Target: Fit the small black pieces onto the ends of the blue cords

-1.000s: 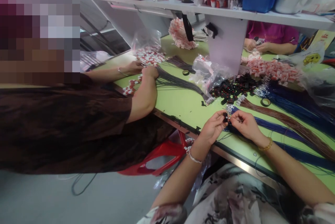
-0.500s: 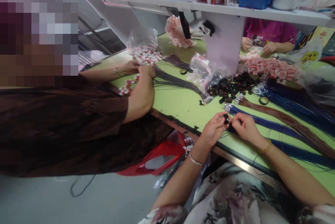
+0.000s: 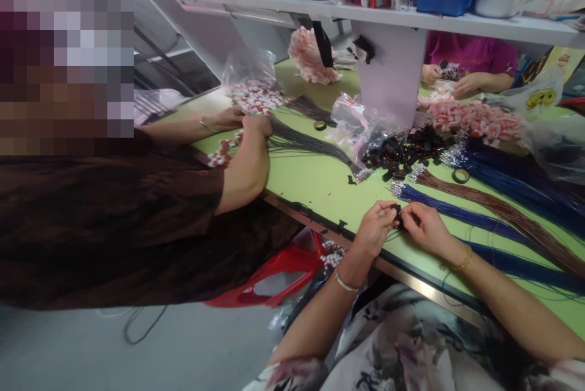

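Between the fingertips of my left hand (image 3: 372, 229) is a small black plastic connector (image 3: 397, 215), held just above the table's front edge. My right hand (image 3: 427, 225) is closed in a pinch at the connector's right side, on a thin wire whose end is hidden by the fingers. Dark wires hang below the connector. Just beyond my hands lies a bundle of blue wires (image 3: 461, 211) with metal terminals at its tip. Behind it runs a bundle of brown wires (image 3: 484, 199). A pile of black connectors (image 3: 404, 153) is heaped farther back.
A co-worker's hands (image 3: 253, 123) hold grey wires (image 3: 315, 141) at the left. Black tape rolls (image 3: 460, 176), pink-and-white connectors (image 3: 475, 120) and plastic bags lie on the green table (image 3: 320, 187). A shelf (image 3: 283, 2) spans above. Another person sits opposite.
My hands have drawn closer together at the black connector, the left one shifting slightly right. The silvery terminal seen between them earlier no longer shows.
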Available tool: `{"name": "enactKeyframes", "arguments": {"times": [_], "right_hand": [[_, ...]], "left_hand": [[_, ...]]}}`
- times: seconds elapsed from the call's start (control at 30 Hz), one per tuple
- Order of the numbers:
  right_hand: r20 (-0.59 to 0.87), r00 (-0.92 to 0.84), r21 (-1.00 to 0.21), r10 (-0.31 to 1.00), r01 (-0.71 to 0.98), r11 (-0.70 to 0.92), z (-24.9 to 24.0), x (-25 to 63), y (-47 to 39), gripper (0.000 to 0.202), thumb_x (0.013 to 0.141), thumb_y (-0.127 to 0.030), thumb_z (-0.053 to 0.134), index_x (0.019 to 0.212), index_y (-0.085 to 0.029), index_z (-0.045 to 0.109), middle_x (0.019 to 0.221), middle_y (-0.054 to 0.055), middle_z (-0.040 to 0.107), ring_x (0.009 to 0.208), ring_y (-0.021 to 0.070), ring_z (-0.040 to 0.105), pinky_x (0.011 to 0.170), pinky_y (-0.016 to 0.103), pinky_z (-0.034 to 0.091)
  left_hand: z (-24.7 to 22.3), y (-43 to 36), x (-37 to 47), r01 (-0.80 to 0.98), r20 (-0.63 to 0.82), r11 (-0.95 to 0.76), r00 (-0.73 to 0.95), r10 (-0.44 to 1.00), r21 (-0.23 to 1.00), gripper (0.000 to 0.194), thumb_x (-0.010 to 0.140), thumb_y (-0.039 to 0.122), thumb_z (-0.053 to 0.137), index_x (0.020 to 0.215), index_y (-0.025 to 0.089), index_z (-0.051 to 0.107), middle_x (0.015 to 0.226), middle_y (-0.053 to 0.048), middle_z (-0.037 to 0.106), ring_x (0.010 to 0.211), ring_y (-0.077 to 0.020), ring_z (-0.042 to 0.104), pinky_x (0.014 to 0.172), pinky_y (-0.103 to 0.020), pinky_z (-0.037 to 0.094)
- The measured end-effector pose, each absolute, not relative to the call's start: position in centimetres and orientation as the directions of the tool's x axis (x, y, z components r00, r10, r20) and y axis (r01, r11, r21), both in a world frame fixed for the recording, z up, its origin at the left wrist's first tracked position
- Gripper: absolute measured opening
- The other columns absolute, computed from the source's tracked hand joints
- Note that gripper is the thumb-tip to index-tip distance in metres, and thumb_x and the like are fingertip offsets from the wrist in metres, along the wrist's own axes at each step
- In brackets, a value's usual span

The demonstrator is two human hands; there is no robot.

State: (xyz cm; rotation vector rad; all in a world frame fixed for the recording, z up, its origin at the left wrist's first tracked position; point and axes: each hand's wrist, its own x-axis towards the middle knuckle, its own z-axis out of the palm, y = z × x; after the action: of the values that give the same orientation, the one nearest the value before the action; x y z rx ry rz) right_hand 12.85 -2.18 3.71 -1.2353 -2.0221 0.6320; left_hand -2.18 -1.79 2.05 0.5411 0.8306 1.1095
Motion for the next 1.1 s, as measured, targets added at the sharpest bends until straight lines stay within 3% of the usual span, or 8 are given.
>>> {"name": "enactKeyframes", "arguments": {"times": [0.2, 0.37, 0.5, 0.6, 0.7, 0.87, 0.93, 1.1], "right_hand": [[0.262, -0.300, -0.666, 0.917, 0.632, 0.397, 3.3, 13.0, -2.9, 0.016, 0.082, -0.018, 0.048, 0.066, -0.019, 0.048, 0.059, -0.001, 0.051, 0.053, 0.0109, 0.042, 0.052, 0.023, 0.030], [0.219, -0.280, -0.724, 0.935, 0.596, 0.348, 3.9, 15.5, -0.1, 0.018, 0.088, -0.025, 0.044, 0.077, -0.018, 0.057, 0.072, 0.001, 0.060, 0.065, 0.0125, 0.051, 0.060, 0.022, 0.036], [0.141, -0.138, -0.509, 0.980, 0.839, 0.192, 3.3, 18.2, 3.1, 0.009, 0.079, -0.026, 0.057, 0.077, -0.019, 0.061, 0.076, 0.003, 0.061, 0.066, 0.0145, 0.051, 0.060, 0.024, 0.033], [0.051, -0.164, -0.463, 0.985, 0.870, 0.169, 2.5, 19.0, 4.0, 0.011, 0.079, -0.023, 0.053, 0.070, -0.019, 0.058, 0.072, 0.002, 0.062, 0.064, 0.0141, 0.051, 0.059, 0.024, 0.031], [0.085, -0.174, -0.441, 0.981, 0.876, 0.193, 2.5, 19.1, 3.8, 0.012, 0.082, -0.022, 0.048, 0.072, -0.019, 0.055, 0.074, 0.003, 0.062, 0.065, 0.0144, 0.051, 0.059, 0.024, 0.030], [0.142, -0.190, -0.263, 0.971, 0.939, 0.222, 3.6, 18.8, 3.1, 0.012, 0.085, -0.023, 0.045, 0.081, -0.018, 0.054, 0.073, 0.006, 0.061, 0.063, 0.0166, 0.050, 0.056, 0.026, 0.026], [0.141, -0.185, -0.301, 0.973, 0.928, 0.220, 3.8, 18.5, 3.2, 0.012, 0.085, -0.024, 0.045, 0.081, -0.018, 0.054, 0.069, 0.005, 0.060, 0.059, 0.0157, 0.049, 0.056, 0.026, 0.026], [0.194, -0.229, -0.604, 0.954, 0.738, 0.300, 3.4, 17.0, 4.0, 0.012, 0.083, -0.024, 0.046, 0.076, -0.019, 0.053, 0.066, 0.000, 0.058, 0.056, 0.0126, 0.048, 0.055, 0.023, 0.032]], "left_hand": [[1.4, -2.3, -1.7, -0.498, -0.310, 0.363, 0.190, 0.932, 0.788, 0.037, 0.058, 0.024, 0.081, 0.088, 0.014, 0.061, 0.072, 0.000, 0.062, 0.062, -0.0074, 0.057, 0.061, -0.019, 0.046], [1.0, -1.6, -1.8, -0.489, -0.293, 0.350, 0.192, 0.937, 0.799, 0.035, 0.061, 0.025, 0.079, 0.089, 0.013, 0.060, 0.075, -0.003, 0.065, 0.069, -0.0106, 0.061, 0.065, -0.022, 0.048], [1.1, -0.8, -2.0, -0.495, -0.267, 0.326, 0.189, 0.945, 0.805, 0.034, 0.063, 0.025, 0.078, 0.089, 0.013, 0.060, 0.077, -0.004, 0.066, 0.070, -0.0113, 0.062, 0.065, -0.022, 0.048], [1.1, -0.6, -2.0, -0.491, -0.275, 0.340, 0.202, 0.940, 0.802, 0.035, 0.062, 0.025, 0.078, 0.089, 0.012, 0.060, 0.076, -0.005, 0.066, 0.071, -0.0122, 0.062, 0.065, -0.022, 0.048], [1.0, -0.7, -2.2, -0.489, -0.272, 0.347, 0.219, 0.937, 0.800, 0.033, 0.064, 0.024, 0.078, 0.090, 0.013, 0.060, 0.078, -0.005, 0.066, 0.073, -0.0129, 0.063, 0.066, -0.023, 0.048], [1.0, -0.7, -2.3, -0.497, -0.259, 0.335, 0.217, 0.941, 0.801, 0.031, 0.065, 0.024, 0.077, 0.089, 0.013, 0.061, 0.077, -0.005, 0.066, 0.072, -0.0121, 0.062, 0.065, -0.022, 0.048], [1.2, -0.7, -2.2, -0.508, -0.263, 0.340, 0.220, 0.939, 0.792, 0.032, 0.064, 0.024, 0.077, 0.089, 0.014, 0.061, 0.077, -0.004, 0.065, 0.072, -0.0119, 0.062, 0.065, -0.022, 0.048], [1.4, -0.6, -1.5, -0.545, -0.273, 0.362, 0.240, 0.932, 0.756, 0.035, 0.062, 0.024, 0.079, 0.090, 0.014, 0.061, 0.077, -0.002, 0.064, 0.072, -0.0113, 0.061, 0.065, -0.021, 0.048]]}}
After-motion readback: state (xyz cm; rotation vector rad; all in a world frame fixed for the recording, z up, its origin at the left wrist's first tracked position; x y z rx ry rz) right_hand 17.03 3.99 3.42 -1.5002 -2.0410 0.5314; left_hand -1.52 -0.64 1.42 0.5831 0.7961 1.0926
